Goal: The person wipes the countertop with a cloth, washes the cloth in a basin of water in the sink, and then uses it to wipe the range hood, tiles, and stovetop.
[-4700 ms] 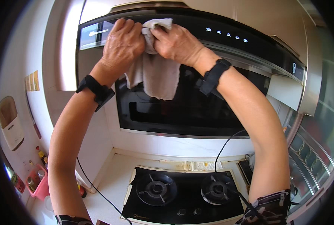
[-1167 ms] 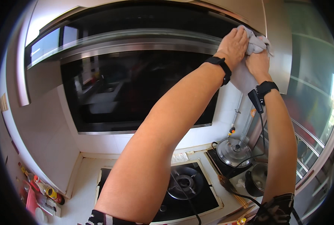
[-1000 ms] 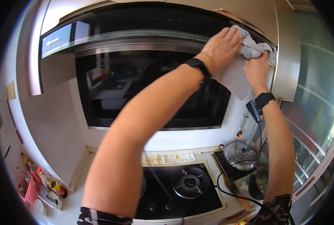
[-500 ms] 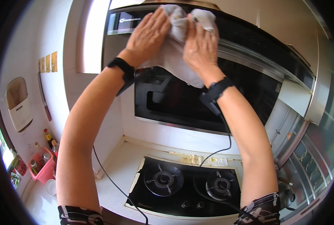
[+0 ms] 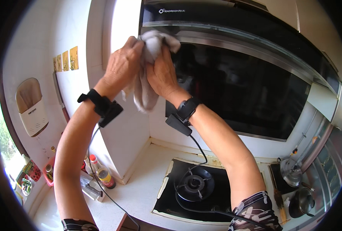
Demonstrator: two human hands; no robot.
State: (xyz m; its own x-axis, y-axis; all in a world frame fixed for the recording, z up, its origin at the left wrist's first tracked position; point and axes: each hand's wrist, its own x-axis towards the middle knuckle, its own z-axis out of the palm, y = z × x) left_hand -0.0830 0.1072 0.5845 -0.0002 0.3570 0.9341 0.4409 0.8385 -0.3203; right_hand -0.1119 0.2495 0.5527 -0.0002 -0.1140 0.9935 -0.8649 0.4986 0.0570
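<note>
A pale grey-white cloth [image 5: 144, 98] is bunched up between my two hands, with a crumpled part on top and a loose end hanging below. My left hand [image 5: 123, 65] grips it from the left, fingers curled. On the other side my right hand [image 5: 164, 75] holds it too, its fingertips partly hidden in the folds. Both hands are raised at the left end of the black range hood [image 5: 236, 34], in front of its dark glossy panel [image 5: 240, 88]. Whether the cloth touches the hood I cannot tell. Each wrist wears a black strap with a cable.
Below lies a black gas stove [image 5: 223, 183] on the white counter [image 5: 140, 169]. Left of it stand a sauce bottle [image 5: 101, 173] and a black-handled knife [image 5: 93, 189]. A knife [image 5: 59, 92] hangs on the left wall. Pots [image 5: 301, 202] sit at right. Cables loop over the stove.
Both hands have come off the hood's upper front and moved lower, toward its left end. The cloth, partly spread under the palms before, is now gathered between them. The view has shifted left.
</note>
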